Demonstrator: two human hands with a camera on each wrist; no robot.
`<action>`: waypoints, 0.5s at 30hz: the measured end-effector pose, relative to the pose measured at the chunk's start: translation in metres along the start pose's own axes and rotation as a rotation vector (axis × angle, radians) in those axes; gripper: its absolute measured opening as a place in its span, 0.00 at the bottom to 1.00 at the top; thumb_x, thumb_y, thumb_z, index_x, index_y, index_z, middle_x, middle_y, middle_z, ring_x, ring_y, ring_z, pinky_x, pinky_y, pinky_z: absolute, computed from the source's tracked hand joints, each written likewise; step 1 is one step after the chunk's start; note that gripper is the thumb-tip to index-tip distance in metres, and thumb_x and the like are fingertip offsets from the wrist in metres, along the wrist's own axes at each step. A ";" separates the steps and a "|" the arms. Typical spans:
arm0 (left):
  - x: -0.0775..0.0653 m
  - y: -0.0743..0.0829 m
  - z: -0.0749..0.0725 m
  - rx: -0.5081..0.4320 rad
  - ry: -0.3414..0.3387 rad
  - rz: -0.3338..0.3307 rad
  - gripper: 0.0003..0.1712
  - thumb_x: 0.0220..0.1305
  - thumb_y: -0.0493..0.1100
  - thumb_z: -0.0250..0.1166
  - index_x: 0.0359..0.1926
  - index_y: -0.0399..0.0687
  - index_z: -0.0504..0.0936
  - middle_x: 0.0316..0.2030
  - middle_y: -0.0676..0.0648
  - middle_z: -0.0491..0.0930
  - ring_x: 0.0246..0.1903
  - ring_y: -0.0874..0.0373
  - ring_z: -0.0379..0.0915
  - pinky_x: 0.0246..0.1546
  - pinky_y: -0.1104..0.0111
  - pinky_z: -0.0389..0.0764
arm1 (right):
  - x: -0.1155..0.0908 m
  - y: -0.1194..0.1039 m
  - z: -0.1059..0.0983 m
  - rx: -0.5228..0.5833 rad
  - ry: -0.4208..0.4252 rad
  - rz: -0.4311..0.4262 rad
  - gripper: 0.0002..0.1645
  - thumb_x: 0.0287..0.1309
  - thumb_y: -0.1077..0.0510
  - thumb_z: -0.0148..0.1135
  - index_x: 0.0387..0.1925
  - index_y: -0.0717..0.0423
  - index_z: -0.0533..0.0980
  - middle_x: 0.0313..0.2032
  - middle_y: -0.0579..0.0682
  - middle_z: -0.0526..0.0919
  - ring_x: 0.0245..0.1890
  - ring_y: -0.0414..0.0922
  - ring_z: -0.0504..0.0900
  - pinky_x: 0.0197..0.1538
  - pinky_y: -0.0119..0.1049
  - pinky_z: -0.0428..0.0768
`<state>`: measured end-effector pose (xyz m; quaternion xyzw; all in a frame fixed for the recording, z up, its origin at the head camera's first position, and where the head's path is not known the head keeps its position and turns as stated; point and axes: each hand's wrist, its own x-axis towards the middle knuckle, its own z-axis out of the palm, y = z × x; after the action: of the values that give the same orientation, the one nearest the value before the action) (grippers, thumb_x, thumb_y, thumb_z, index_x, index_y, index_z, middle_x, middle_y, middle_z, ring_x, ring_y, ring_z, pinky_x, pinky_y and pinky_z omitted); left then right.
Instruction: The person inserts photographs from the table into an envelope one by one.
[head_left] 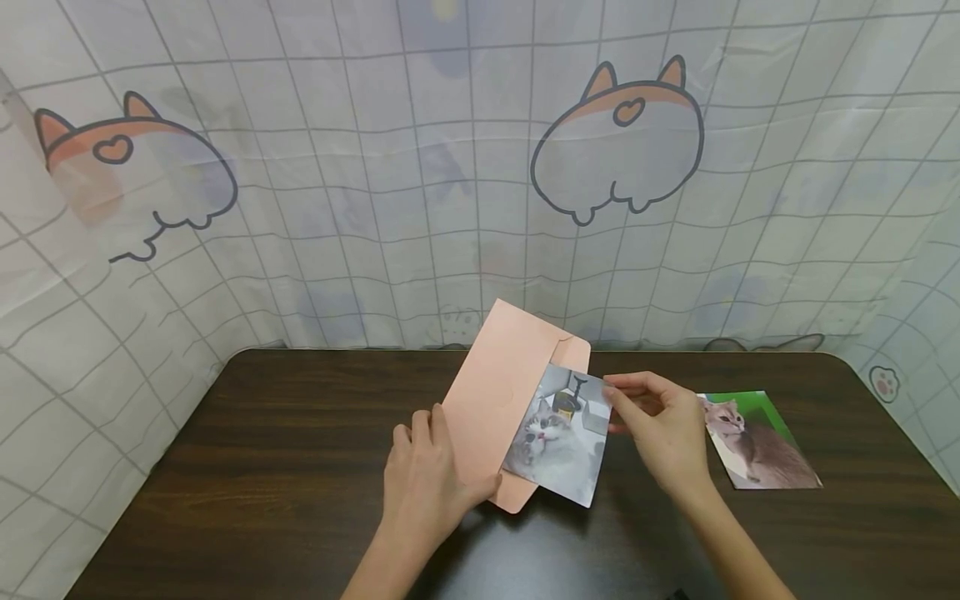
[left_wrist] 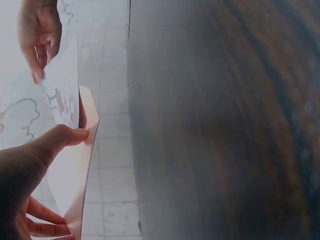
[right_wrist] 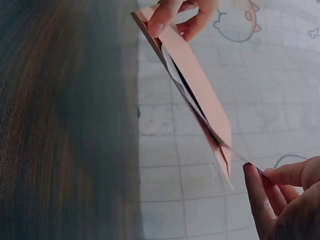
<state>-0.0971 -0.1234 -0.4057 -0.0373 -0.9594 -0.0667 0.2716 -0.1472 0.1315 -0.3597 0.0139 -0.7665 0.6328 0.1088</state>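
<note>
My left hand (head_left: 423,479) grips a pink envelope (head_left: 498,375) by its lower left part, thumb at the mouth and fingers along the far edge. A photo card (head_left: 562,446) of a fluffy grey-and-white cat sits partly inside the envelope's mouth, its right part sticking out. With thumb and fingertips my right hand (head_left: 667,425) pinches that card's upper right corner. In the right wrist view the envelope (right_wrist: 200,85) is seen edge-on, its mouth gaping round the card. The card's inner edge is hidden inside the envelope.
Another photo card (head_left: 765,442), a cat on a green background, lies on the dark wood table (head_left: 262,467) to the right. Behind the table hangs a white checked curtain (head_left: 465,183) with dog drawings. A small black object (head_left: 677,595) shows at the bottom edge.
</note>
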 end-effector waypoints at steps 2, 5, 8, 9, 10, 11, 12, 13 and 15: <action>0.000 0.001 0.000 -0.002 -0.013 -0.009 0.62 0.32 0.67 0.82 0.59 0.24 0.78 0.43 0.36 0.77 0.32 0.43 0.71 0.28 0.59 0.82 | -0.001 0.000 0.000 -0.007 0.005 -0.014 0.10 0.65 0.71 0.69 0.46 0.72 0.85 0.40 0.59 0.89 0.26 0.34 0.85 0.32 0.33 0.88; 0.000 0.001 0.000 -0.019 -0.016 -0.021 0.62 0.33 0.67 0.82 0.59 0.24 0.77 0.43 0.35 0.77 0.33 0.43 0.71 0.28 0.58 0.83 | -0.001 0.000 -0.001 -0.014 0.009 -0.023 0.10 0.65 0.70 0.69 0.46 0.72 0.85 0.41 0.59 0.89 0.27 0.33 0.85 0.32 0.34 0.88; -0.001 0.000 0.001 -0.036 -0.005 -0.021 0.62 0.34 0.67 0.82 0.60 0.24 0.77 0.44 0.35 0.78 0.34 0.42 0.72 0.28 0.57 0.83 | -0.001 0.000 -0.001 -0.023 0.010 -0.028 0.10 0.64 0.71 0.69 0.46 0.72 0.86 0.42 0.61 0.89 0.27 0.33 0.85 0.33 0.34 0.88; -0.001 0.000 0.001 -0.042 -0.001 -0.020 0.62 0.34 0.68 0.83 0.60 0.24 0.77 0.45 0.35 0.78 0.34 0.42 0.72 0.29 0.57 0.83 | -0.001 0.000 -0.001 -0.027 0.010 -0.029 0.10 0.64 0.70 0.69 0.46 0.72 0.86 0.42 0.61 0.89 0.27 0.33 0.85 0.33 0.33 0.88; -0.001 0.000 0.001 -0.046 0.002 -0.019 0.62 0.35 0.68 0.83 0.60 0.24 0.77 0.45 0.34 0.78 0.35 0.42 0.72 0.29 0.57 0.83 | -0.001 0.000 -0.001 -0.029 0.011 -0.029 0.10 0.64 0.70 0.69 0.46 0.71 0.86 0.42 0.62 0.89 0.27 0.33 0.85 0.33 0.33 0.88; -0.001 0.000 0.001 -0.052 0.007 -0.017 0.61 0.35 0.68 0.83 0.60 0.24 0.77 0.46 0.34 0.78 0.35 0.42 0.72 0.29 0.56 0.83 | -0.001 0.000 -0.002 -0.033 0.013 -0.029 0.09 0.65 0.70 0.69 0.46 0.71 0.86 0.42 0.62 0.89 0.28 0.33 0.85 0.33 0.33 0.88; -0.001 0.000 0.001 -0.057 0.011 -0.015 0.61 0.36 0.67 0.82 0.60 0.24 0.77 0.46 0.34 0.78 0.35 0.41 0.72 0.29 0.56 0.83 | -0.001 0.000 -0.002 -0.036 0.015 -0.027 0.09 0.65 0.70 0.69 0.46 0.71 0.86 0.43 0.62 0.89 0.28 0.33 0.85 0.33 0.33 0.88; -0.001 0.000 0.001 -0.060 0.013 -0.014 0.61 0.36 0.67 0.82 0.60 0.24 0.77 0.46 0.34 0.78 0.35 0.41 0.72 0.30 0.56 0.83 | -0.001 0.000 -0.002 -0.036 0.017 -0.025 0.09 0.65 0.70 0.69 0.46 0.71 0.86 0.43 0.62 0.89 0.28 0.33 0.85 0.33 0.33 0.88; -0.001 0.000 0.001 -0.075 0.017 -0.017 0.60 0.36 0.67 0.82 0.60 0.24 0.77 0.46 0.34 0.78 0.35 0.41 0.72 0.30 0.56 0.83 | 0.000 -0.001 -0.002 -0.037 0.019 -0.020 0.09 0.65 0.70 0.69 0.46 0.70 0.86 0.43 0.61 0.89 0.28 0.33 0.85 0.33 0.33 0.88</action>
<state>-0.0966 -0.1230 -0.4076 -0.0386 -0.9541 -0.1051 0.2777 -0.1464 0.1331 -0.3588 0.0133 -0.7767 0.6176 0.1228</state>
